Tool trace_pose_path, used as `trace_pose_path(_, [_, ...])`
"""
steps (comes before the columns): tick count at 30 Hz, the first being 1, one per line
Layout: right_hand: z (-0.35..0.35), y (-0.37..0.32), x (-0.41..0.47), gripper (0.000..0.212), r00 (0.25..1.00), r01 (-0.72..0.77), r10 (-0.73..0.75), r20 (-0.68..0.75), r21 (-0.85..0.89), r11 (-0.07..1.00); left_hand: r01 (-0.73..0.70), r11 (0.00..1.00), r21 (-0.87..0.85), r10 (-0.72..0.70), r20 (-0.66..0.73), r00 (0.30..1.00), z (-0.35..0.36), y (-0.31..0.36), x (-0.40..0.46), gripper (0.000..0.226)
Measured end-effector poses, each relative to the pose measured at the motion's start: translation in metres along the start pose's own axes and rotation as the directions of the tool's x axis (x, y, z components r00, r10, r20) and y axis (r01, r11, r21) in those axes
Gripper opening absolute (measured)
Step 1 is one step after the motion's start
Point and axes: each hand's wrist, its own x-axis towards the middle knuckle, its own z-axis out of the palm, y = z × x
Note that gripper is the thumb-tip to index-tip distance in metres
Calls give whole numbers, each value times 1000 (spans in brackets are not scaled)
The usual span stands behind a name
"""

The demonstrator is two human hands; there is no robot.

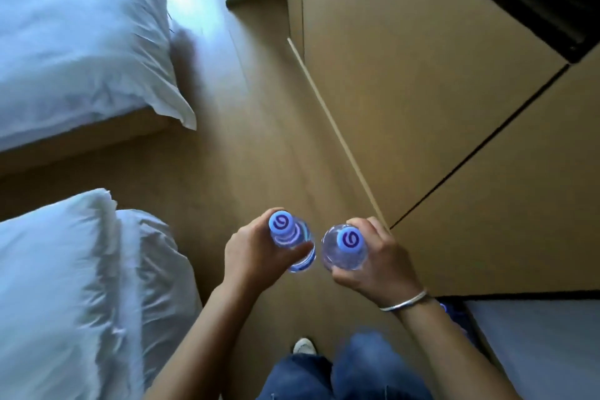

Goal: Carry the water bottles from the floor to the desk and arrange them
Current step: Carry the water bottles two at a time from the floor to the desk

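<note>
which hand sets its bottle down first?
Right hand, probably. Its bottle is on the side of the wooden cabinet. The left hand grips its own bottle nearer the beds. No desk top clearly visible.

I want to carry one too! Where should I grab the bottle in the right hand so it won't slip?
Wrap your fingers round its clear body just under the shoulder, coming from the side, as the right hand does. The water bottle is upright and round there, and the blue cap is too small to hold well.

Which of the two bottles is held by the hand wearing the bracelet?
The bottle in the right hand, nearer the wooden cabinet. A silver bracelet circles that wrist; the left hand has a bare wrist.
</note>
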Motion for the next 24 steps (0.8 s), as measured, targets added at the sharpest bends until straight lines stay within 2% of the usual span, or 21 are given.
trace_pose_path(3, [5, -17, 50, 52, 997, 62, -62, 35, 10, 998, 38, 999, 33, -35, -83, 996, -20, -4, 35, 43])
trace_pose_path(8, [13, -25, 138, 49, 984, 155, -153, 92, -11, 988, 113, 991, 67, -103, -138, 985, -35, -2, 109, 44])
trace_pose_path(14, [9, -11, 263, 47, 950, 249, -239, 200, -22, 968, 205, 978, 42, -193, -203, 960, -38, 9, 208, 48])
trace_pose_path(18, [5, -6, 339, 46, 925, 305, -289, 247, -28, 952, 266, 964, -19, -262, -256, 931, -45, 15, 265, 60])
trace_pose_path(24, [20, -21, 440, 45, 896, 341, -315, 314, -29, 940, 280, 960, -5, -269, -293, 917, -72, 14, 353, 51])
